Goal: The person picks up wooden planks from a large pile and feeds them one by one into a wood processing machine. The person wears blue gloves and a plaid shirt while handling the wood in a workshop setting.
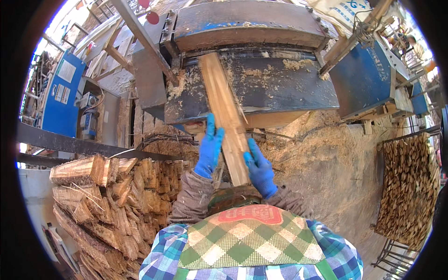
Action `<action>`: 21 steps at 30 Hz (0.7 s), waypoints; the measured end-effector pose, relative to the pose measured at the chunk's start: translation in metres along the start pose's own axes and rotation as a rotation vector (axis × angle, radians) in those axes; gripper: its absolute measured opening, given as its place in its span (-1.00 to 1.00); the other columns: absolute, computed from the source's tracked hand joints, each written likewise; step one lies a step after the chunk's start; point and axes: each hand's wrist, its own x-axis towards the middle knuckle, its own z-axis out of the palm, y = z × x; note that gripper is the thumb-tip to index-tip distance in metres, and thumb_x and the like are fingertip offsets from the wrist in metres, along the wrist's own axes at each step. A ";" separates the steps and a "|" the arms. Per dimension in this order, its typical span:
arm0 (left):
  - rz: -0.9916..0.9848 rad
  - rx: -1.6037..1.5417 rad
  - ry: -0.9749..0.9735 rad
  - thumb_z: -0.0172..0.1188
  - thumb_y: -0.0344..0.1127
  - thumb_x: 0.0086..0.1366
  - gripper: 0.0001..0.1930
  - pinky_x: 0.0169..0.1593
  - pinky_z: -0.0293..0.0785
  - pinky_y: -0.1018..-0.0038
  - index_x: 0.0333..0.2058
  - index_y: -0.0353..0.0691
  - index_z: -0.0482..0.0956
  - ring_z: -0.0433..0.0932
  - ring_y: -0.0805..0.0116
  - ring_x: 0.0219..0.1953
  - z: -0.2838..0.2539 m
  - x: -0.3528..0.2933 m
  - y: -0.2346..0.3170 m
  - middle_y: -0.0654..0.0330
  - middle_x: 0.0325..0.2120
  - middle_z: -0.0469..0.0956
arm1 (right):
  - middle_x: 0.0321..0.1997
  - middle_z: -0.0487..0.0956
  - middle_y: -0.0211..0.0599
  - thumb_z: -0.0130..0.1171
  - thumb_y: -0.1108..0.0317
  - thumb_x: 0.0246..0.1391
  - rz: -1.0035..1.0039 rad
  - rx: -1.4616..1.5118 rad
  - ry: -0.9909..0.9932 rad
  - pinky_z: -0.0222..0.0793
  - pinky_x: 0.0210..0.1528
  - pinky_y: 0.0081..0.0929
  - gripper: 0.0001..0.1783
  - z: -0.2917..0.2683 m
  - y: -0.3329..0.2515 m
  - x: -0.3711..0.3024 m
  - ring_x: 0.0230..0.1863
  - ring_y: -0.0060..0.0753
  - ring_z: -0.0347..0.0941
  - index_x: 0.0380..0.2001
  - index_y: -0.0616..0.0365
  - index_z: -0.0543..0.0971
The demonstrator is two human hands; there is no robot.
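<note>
The checked apron (252, 239) faces 1 board (225, 111) pointing lengthwise forward, slightly left.

Two arms reach forward from the bottom, bent in a little so the hands come near each other — but they do not touch. The left hand (209, 151) sits a bit farther ahead, with its fingers (211, 122) pointing up and away. The right hand (261, 169) leans inward — its fingers tip up and to the left. Both wear blue gloves, and brown sleeves cover both arms down to the wrists.
</note>
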 end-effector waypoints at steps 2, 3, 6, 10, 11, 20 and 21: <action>-0.005 0.045 -0.116 0.20 -0.25 0.44 -0.15 0.35 0.32 0.34 0.52 -0.10 -0.15 0.27 0.26 0.35 0.037 -0.025 0.009 0.08 0.46 0.09 | 0.36 0.44 0.05 0.12 0.22 0.39 -0.021 -0.019 0.160 0.44 0.22 -0.29 -0.39 -0.014 0.005 -0.010 0.31 -0.17 0.45 0.42 0.13 0.29; -0.007 0.065 -0.170 0.22 -0.24 0.43 -0.12 0.36 0.31 0.34 0.52 -0.12 -0.19 0.25 0.25 0.37 0.047 -0.038 0.010 0.07 0.47 0.06 | 0.33 0.47 0.06 0.12 0.22 0.39 -0.066 -0.054 0.223 0.47 0.18 -0.31 -0.40 -0.020 0.007 -0.011 0.27 -0.18 0.49 0.41 0.14 0.31; 0.059 0.222 -0.268 0.28 -0.20 0.39 -0.04 0.41 0.25 0.29 0.51 -0.19 -0.23 0.17 0.21 0.43 0.055 -0.068 0.003 0.01 0.49 -0.01 | 0.31 0.50 0.06 0.13 0.24 0.39 -0.041 -0.078 0.265 0.50 0.12 -0.34 -0.41 -0.035 -0.003 -0.002 0.21 -0.24 0.54 0.40 0.15 0.32; 0.139 0.513 -0.348 0.40 -0.09 0.28 0.08 0.45 0.18 0.15 0.50 -0.23 -0.22 0.10 0.03 0.47 0.048 -0.093 0.011 -0.10 0.48 -0.01 | 0.33 0.49 0.00 0.10 0.28 0.41 0.026 0.070 0.265 0.49 0.14 -0.38 -0.44 -0.042 -0.019 0.012 0.20 -0.35 0.53 0.40 0.15 0.33; 0.155 0.551 -0.365 0.41 -0.08 0.28 0.09 0.46 0.18 0.14 0.50 -0.23 -0.22 0.10 0.02 0.47 0.046 -0.093 0.012 -0.11 0.48 -0.01 | 0.34 0.49 -0.02 0.09 0.28 0.41 0.005 0.113 0.280 0.49 0.14 -0.38 -0.44 -0.041 -0.019 0.015 0.20 -0.37 0.52 0.40 0.15 0.33; 0.463 1.133 -0.202 0.29 0.20 0.28 0.06 0.46 0.01 -0.09 0.51 -0.12 -0.13 0.01 -0.21 0.48 0.042 -0.038 -0.017 -0.16 0.46 0.03 | 0.29 0.46 0.03 0.10 0.36 0.38 -0.044 -0.078 0.370 0.48 0.18 -0.27 -0.53 -0.039 0.000 0.076 0.21 -0.13 0.47 0.30 0.22 0.43; 0.496 1.210 -0.152 0.26 0.23 0.28 0.03 0.46 -0.03 -0.11 0.50 -0.13 -0.09 -0.01 -0.22 0.49 0.045 -0.027 -0.016 -0.14 0.46 0.04 | 0.26 0.47 0.09 0.12 0.32 0.38 -0.097 -0.264 0.381 0.50 0.14 -0.23 -0.54 -0.039 0.002 0.094 0.17 -0.03 0.50 0.29 0.20 0.46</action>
